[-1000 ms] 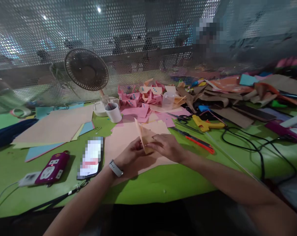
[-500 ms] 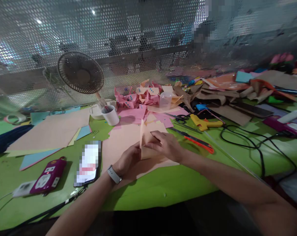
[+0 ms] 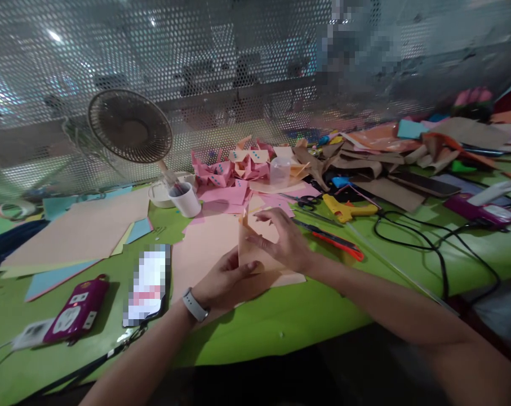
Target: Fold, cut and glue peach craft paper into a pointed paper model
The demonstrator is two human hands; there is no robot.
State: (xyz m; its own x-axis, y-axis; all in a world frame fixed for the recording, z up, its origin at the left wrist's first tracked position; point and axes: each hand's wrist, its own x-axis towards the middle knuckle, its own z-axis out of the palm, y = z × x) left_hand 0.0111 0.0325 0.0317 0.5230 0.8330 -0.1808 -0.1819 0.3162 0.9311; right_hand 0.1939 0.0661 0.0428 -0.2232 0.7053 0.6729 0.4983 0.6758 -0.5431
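A folded piece of peach paper point(image 3: 249, 254) stands upright over a larger peach sheet point(image 3: 200, 239). My left hand point(image 3: 223, 273), with a pale watch band at the wrist, is closed on its lower left edge, the thumb lying across the front. Beside the upper right part is my right hand point(image 3: 289, 239), its thumb against the paper and its forefinger held apart from the thumb. Some of the left fingers are hidden behind the paper. Farther back lie folded pink paper shapes point(image 3: 215, 172) with blue dots.
To the right are a red-orange utility knife point(image 3: 340, 245), scissors point(image 3: 308, 202), a yellow glue gun point(image 3: 346, 208) and black cables point(image 3: 432, 248). On the left lie a phone point(image 3: 147, 285), a purple power strip point(image 3: 75, 310) and stacked paper point(image 3: 78, 225). A white cup point(image 3: 185, 200) stands near a fan point(image 3: 130, 127).
My right thumb and forefinger have spread apart from a closer grip on the paper. My left thumb has come round onto its front. The view has shifted slightly.
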